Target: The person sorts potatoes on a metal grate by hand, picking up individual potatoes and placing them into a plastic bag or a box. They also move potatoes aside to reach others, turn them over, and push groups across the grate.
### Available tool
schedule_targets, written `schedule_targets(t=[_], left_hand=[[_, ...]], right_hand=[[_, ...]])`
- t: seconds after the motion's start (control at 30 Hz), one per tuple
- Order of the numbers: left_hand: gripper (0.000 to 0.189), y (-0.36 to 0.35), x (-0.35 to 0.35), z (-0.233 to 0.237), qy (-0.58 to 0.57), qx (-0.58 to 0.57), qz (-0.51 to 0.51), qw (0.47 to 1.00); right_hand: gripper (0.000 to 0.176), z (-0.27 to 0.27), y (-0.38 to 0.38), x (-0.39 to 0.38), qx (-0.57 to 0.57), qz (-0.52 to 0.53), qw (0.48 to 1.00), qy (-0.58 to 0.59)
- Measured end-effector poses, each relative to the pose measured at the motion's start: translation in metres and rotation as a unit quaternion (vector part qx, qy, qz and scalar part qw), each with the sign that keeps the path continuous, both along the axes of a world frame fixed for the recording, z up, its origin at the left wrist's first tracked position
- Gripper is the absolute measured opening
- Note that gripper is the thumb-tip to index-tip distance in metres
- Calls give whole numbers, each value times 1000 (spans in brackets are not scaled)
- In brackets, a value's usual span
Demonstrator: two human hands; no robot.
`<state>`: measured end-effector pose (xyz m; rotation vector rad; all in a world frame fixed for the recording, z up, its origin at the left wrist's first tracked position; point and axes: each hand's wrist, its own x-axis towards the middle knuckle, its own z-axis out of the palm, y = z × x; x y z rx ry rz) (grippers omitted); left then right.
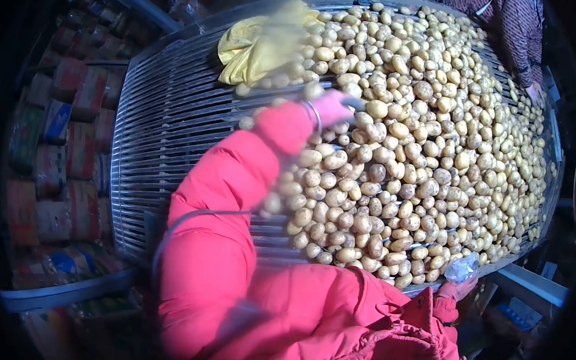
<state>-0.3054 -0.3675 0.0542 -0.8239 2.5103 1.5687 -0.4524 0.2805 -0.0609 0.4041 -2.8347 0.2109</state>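
Potatoes (395,153) lie heaped over much of the slatted table (165,139), whose gaps presumably let loose dirt drop while the potatoes stay on top. The left hand (335,110) is extended to the heap's margin near a yellow sack (247,45), apparently for access to the outlying potatoes; blur leaves its grip, wide or narrow, undetermined. The right hand (461,289) is at the table's edge against clear plastic (462,267), possibly to keep that to hand; whether its grip is closed cannot be told.

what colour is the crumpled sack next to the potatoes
Yellow; the crumpled sack shows best in the head view, partly blurred.
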Motion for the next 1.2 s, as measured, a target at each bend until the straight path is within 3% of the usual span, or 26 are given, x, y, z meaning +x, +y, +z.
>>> schedule_targets(t=[0.13,0.23,0.3,0.37,0.4,0.47,0.5,0.53,0.6,0.63,0.67,0.73,0.77,0.87,0.93,1.0,1.07,1.13,1.2], left_hand=[[32,-75,-8,31,55,-45,266,961],[31,-123,-24,36,-121,-234,199,944],[30,-143,-35,7,-171,-420,66,889],[34,-162,-48,-14,-150,-397,70,903],[37,-166,-50,-23,-138,-369,95,914],[46,-168,-54,-31,-110,-313,147,932],[46,-193,-54,-51,-94,-246,111,958],[43,-184,-55,-40,-110,-215,103,965],[39,-142,-54,3,-131,-182,96,970],[35,-107,-49,32,-103,-86,140,981],[32,-106,-51,25,-130,-115,123,977],[30,-100,-52,17,-161,-143,103,971],[31,-94,-50,16,-129,-249,5,960],[35,-76,-54,19,73,-378,-4,923],[42,-65,-82,58,45,-214,23,976],[42,-65,-119,37,16,-239,-34,970],[33,-58,-151,-9,14,-508,-110,855],[33,-62,-176,-50,-5,-520,-117,846],[32,-78,-204,-107,-30,-527,-127,840]], right_hand=[[74,1,-5,-1,-48,-15,999,-20],[71,-5,0,-1,-69,8,998,3],[67,-10,6,0,-71,26,997,9],[64,-21,11,-3,-246,-12,968,-55],[64,-20,11,-1,-238,-18,969,-61],[59,-18,4,-2,-394,-57,910,-118],[56,-16,3,-1,-318,-32,944,-85],[56,-6,-5,2,-315,-36,944,-89],[55,1,-12,1,-295,-9,952,-85],[56,-3,-7,0,-291,-1,953,-83],[56,-7,-2,-2,-287,6,955,-81],[56,-5,-8,-4,-412,-78,895,-155],[57,0,-15,0,-384,-54,913,-129],[58,4,-18,1,-294,-32,950,-105],[58,5,-16,5,-234,-20,969,-80],[56,-2,-8,2,-200,50,978,-14],[55,-3,-4,2,-157,16,987,-8],[55,11,-24,6,-225,0,973,-46],[52,6,-17,4,-220,-13,973,-59]])
